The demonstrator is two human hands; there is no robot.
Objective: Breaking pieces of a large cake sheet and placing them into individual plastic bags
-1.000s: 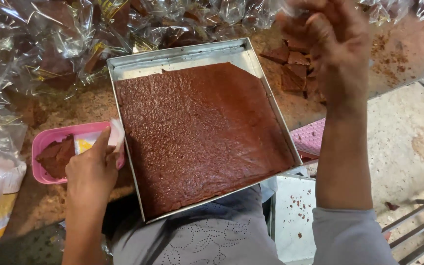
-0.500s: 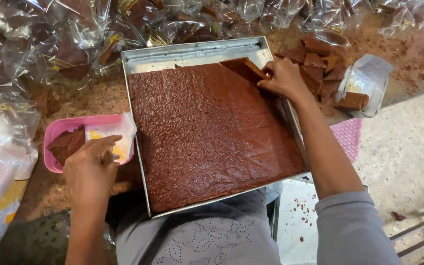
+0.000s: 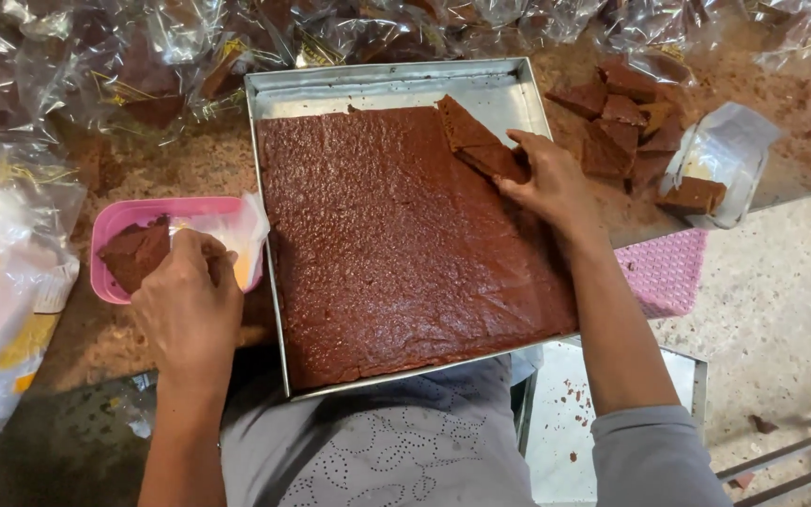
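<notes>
A square metal tray (image 3: 387, 83) holds a large brown slab of cake (image 3: 396, 244) cut into squares. My right hand (image 3: 548, 183) rests at the slab's far right corner, fingers on a loosened cake piece (image 3: 481, 141) lifted from the slab. My left hand (image 3: 190, 305) sits over a pink plastic tub (image 3: 119, 221) left of the tray, fingers closed on a clear plastic bag (image 3: 227, 230). Brown cake scraps lie inside the tub.
Several cut cake pieces (image 3: 626, 127) are piled right of the tray, next to a small clear packet (image 3: 720, 160). Crumpled clear bags (image 3: 96, 66) line the far edge and left side. A pink mat (image 3: 664, 272) lies by the table's right edge.
My right hand came down from above the cut pieces to the slab's corner and pulled a piece loose. My left hand stayed at the pink tub.
</notes>
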